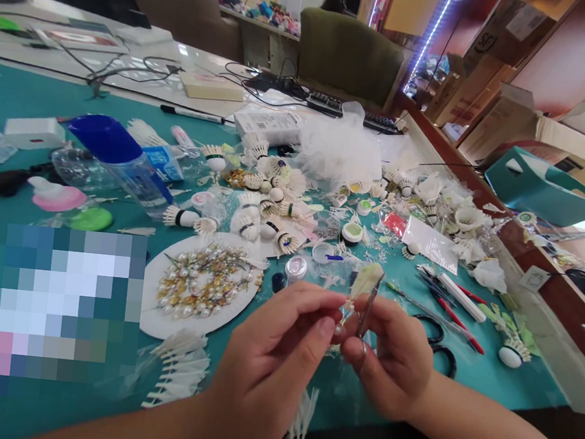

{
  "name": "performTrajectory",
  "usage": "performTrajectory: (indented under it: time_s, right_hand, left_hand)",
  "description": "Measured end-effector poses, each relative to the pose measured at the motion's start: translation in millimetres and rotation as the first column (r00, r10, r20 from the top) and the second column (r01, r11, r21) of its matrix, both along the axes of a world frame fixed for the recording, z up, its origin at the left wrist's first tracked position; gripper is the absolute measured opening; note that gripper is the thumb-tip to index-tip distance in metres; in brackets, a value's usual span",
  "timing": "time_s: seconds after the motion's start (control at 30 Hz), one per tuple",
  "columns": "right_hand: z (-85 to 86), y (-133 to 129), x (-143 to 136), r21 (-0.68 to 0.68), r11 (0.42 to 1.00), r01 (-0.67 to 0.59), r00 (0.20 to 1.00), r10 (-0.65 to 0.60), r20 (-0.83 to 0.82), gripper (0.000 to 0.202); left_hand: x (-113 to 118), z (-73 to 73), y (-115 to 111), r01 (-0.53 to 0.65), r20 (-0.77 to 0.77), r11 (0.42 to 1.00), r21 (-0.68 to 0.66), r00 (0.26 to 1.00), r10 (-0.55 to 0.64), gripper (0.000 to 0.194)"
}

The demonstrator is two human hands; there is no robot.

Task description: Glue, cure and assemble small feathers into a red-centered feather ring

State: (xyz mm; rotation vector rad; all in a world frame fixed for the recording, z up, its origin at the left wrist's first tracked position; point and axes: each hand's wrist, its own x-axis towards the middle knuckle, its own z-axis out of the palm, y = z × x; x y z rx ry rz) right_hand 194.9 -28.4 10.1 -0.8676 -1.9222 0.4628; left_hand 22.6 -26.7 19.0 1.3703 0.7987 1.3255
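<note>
My left hand is closed, with finger and thumb pinching a small ornament with pearl beads. A pale yellow-green feather piece stands up above the fingertips, between the two hands. In my right hand is a slim dark metal tool, held upright close against the feather; its exact kind is hard to make out. Fingers partly hide where the ornament and feather meet. Left of the hands lies a white round plate with pearl and gold bead sprays. Loose white feathers lie nearer to me.
Shuttlecocks are scattered mid-table, with a heap of white netting behind. Black-handled scissors and several pens lie right of my hand. A blue-capped bottle leans at left. A teal bin stands beyond the table's right edge.
</note>
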Motion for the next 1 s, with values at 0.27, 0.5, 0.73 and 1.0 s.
performTrajectory:
  time_s: [0.27,0.5,0.73,1.0]
  right_hand:
    - [1.2,0.7,0.0,0.002,1.000,0.014,1.000,-0.014,0.016,0.026]
    - [1.1,1.0,0.1,0.031,0.999,0.024,0.998,-0.025,0.055,0.024]
    - [1.3,0.1,-1.1,0.061,0.998,0.030,0.994,-0.036,0.100,0.025]
    - [-0.4,2.0,-1.2,0.038,0.999,-0.007,0.995,0.004,0.096,0.027]
  left_hand:
    - [0.4,-2.4,1.1,0.026,0.069,0.996,-0.087,0.997,-0.020,0.031]
    - [-2.2,-5.2,2.4,-0.023,-0.065,1.000,0.007,0.998,0.023,0.029]
    - [-1.3,-9.8,1.6,-0.011,-0.065,0.999,-0.035,0.998,0.009,0.028]
    - [2.5,-3.4,3.7,-0.080,-0.042,0.989,-0.127,0.996,0.075,0.015]
